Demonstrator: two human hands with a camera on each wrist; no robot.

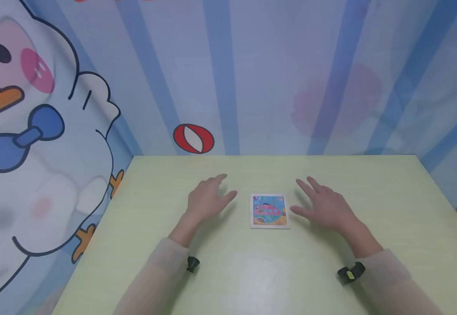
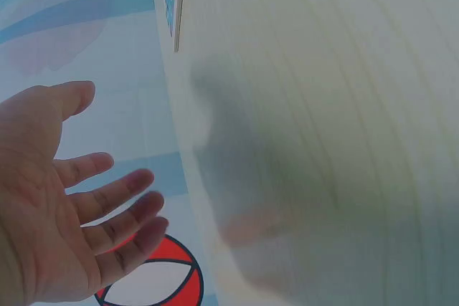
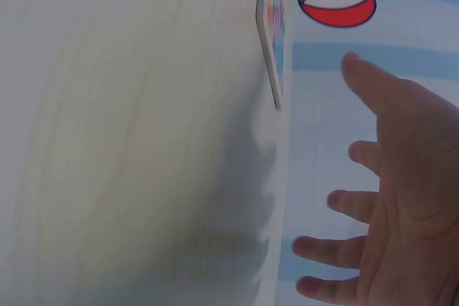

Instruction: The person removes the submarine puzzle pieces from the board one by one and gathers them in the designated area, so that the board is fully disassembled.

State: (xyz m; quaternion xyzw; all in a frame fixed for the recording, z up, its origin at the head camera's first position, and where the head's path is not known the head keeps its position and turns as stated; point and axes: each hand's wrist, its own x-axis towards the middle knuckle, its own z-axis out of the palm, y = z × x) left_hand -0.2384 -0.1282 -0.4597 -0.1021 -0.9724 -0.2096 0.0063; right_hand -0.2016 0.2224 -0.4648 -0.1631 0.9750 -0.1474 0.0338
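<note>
A small square picture board (image 1: pixel 270 211) with a white border lies flat on the table, showing a pink shape on a blue underwater-like scene. To its left hovers my left hand (image 1: pixel 209 199), fingers spread and relaxed, holding nothing. My right hand (image 1: pixel 327 208) is on the other side, thumb close to the board's right edge but apart from it. In the left wrist view the open palm of the left hand (image 2: pixel 57 198) faces the camera. The right wrist view shows the right hand (image 3: pixel 412 191) with fingers extended and the board (image 3: pixel 272 34) edge-on beyond the thumb.
The pale wood-grain table (image 1: pixel 236 271) reaches back to a blue striped cloth backdrop (image 1: pixel 252 78). A large cartoon duck (image 1: pixel 47 188) is printed on the left side, and a red and white ball (image 1: pixel 194 138) behind the table. Dark wrist cameras (image 1: pixel 350 273) sit by both sleeves.
</note>
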